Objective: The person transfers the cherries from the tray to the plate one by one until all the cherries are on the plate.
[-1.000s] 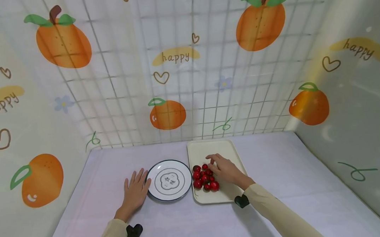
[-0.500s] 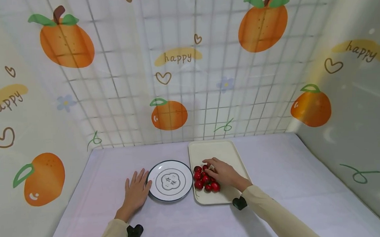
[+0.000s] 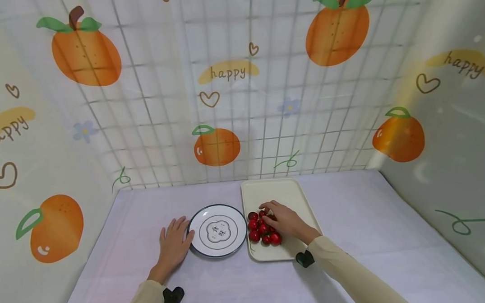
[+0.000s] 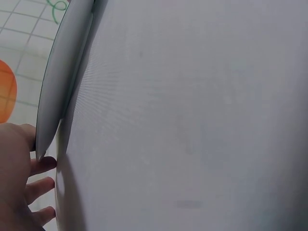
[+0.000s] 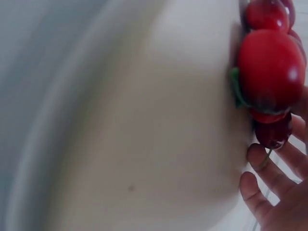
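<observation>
Red fruits [image 3: 264,232] were bunched along the left edge of the cream tray [image 3: 268,191], mostly in its near half. Above their right side the right hand [image 3: 287,220] was held, its fingers curved; whether a fruit was gripped could not be told. Room for the fingers was offered by the tray's far half, up to its raised edge. Just left of the tray a white plate [image 3: 218,231] was set, its dark rim close against the tray's side. The plate's rim farthest from the tray was touched by the left hand [image 3: 173,247], laid with fingers straight and spread. Right of the tray, a wide stretch of pale cloth [image 3: 359,214] was bounded by the side wall [image 3: 455,174].
</observation>
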### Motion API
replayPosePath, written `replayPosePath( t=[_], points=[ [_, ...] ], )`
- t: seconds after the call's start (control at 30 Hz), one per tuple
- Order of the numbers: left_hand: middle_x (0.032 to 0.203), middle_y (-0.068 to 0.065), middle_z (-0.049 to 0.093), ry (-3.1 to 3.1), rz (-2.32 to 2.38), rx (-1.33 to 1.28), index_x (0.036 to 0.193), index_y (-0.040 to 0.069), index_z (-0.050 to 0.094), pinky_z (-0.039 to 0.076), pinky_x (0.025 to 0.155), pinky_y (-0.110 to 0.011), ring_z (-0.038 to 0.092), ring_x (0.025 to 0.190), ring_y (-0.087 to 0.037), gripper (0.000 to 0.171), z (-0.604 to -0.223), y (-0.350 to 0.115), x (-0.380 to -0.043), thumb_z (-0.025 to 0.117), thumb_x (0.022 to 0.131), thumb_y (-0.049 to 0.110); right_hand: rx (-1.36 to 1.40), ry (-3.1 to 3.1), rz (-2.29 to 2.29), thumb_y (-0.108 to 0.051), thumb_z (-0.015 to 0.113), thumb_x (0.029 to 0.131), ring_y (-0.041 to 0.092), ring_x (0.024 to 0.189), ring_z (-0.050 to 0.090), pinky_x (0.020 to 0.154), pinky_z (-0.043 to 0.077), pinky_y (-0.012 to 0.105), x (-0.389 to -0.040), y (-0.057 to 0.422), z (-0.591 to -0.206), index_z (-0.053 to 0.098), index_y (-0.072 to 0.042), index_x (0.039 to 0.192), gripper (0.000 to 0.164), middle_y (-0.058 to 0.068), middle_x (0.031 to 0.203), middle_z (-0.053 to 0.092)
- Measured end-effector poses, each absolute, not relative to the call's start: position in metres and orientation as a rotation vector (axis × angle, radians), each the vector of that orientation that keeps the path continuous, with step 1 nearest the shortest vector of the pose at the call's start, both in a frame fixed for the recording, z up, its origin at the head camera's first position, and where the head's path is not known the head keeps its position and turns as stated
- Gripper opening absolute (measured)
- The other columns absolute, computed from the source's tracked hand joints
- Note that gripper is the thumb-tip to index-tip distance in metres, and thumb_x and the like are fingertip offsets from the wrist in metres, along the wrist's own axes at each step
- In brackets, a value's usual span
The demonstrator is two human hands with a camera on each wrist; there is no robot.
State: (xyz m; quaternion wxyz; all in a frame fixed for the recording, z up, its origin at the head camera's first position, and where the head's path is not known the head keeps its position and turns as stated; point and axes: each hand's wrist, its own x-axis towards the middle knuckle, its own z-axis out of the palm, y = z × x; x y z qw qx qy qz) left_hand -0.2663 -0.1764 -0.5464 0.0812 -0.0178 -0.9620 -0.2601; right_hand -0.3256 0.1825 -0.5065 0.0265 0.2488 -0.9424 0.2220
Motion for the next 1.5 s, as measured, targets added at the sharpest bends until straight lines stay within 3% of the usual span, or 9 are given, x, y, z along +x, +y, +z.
replayPosePath(
  t=[0.27, 0.67, 0.9, 1.13, 1.3, 1.5],
  points=[
    [0.146, -0.021, 0.058, -2.741, -0.884, -0.102, 0.132, -0.004, 0.060, 0.030, 0.121, -0.065, 0.047, 0.142, -0.041, 0.040, -0.550, -0.172, -0.269, 0.060, 0.101, 0.020, 0.756, -2.863, 0.767, -0.014, 0.064, 0.099, 0.021, 0.092, 0.065, 0.085, 0.055, 0.040, -0.330, 0.185, -0.511, 0.060, -0.004, 0.129, 0.031, 0.009, 0.105, 0.070],
    [0.138, -0.023, 0.062, -2.678, -1.031, -0.017, 0.123, -0.005, 0.062, 0.034, 0.117, -0.064, 0.050, 0.137, -0.043, 0.031, -0.548, -0.170, -0.269, 0.064, 0.097, 0.012, 0.704, -2.801, 0.734, -0.019, 0.065, 0.101, 0.013, 0.083, 0.055, 0.075, 0.049, 0.030, -0.330, 0.182, -0.501, 0.072, -0.006, 0.113, 0.020, 0.004, 0.093, 0.072],
    [0.138, -0.021, 0.061, -2.676, -1.045, -0.016, 0.125, -0.002, 0.062, 0.033, 0.117, -0.064, 0.049, 0.138, -0.042, 0.032, -0.552, -0.172, -0.272, 0.063, 0.097, 0.014, 0.665, -2.776, 0.681, -0.025, 0.065, 0.102, 0.013, 0.087, 0.064, 0.080, 0.058, 0.034, -0.328, 0.174, -0.498, 0.072, -0.015, 0.111, 0.016, 0.001, 0.103, 0.072],
    [0.138, -0.020, 0.062, -2.663, -1.064, -0.049, 0.126, -0.002, 0.062, 0.034, 0.119, -0.061, 0.050, 0.137, -0.040, 0.034, -0.555, -0.173, -0.277, 0.064, 0.097, 0.016, 0.702, -2.698, 0.738, -0.021, 0.067, 0.100, 0.019, 0.095, 0.068, 0.088, 0.060, 0.039, -0.331, 0.163, -0.492, 0.072, -0.011, 0.113, 0.017, 0.005, 0.110, 0.070],
    [0.149, -0.020, 0.055, -2.743, -0.976, -0.098, 0.139, -0.004, 0.056, 0.036, 0.124, -0.056, 0.047, 0.145, -0.040, 0.045, -0.556, -0.174, -0.279, 0.060, 0.100, 0.020, 0.737, -2.718, 0.768, -0.016, 0.069, 0.098, 0.018, 0.096, 0.067, 0.088, 0.060, 0.036, -0.333, 0.156, -0.490, 0.069, -0.009, 0.120, 0.023, 0.007, 0.116, 0.067],
    [0.158, -0.020, 0.048, -2.813, -0.859, -0.135, 0.146, -0.003, 0.052, 0.020, 0.127, -0.066, 0.034, 0.153, -0.045, 0.050, -0.551, -0.175, -0.276, 0.055, 0.102, 0.022, 0.818, -2.733, 0.754, -0.009, 0.071, 0.094, 0.019, 0.103, 0.068, 0.091, 0.061, 0.036, -0.334, 0.148, -0.494, 0.067, -0.010, 0.126, 0.032, 0.007, 0.123, 0.066]
  ],
)
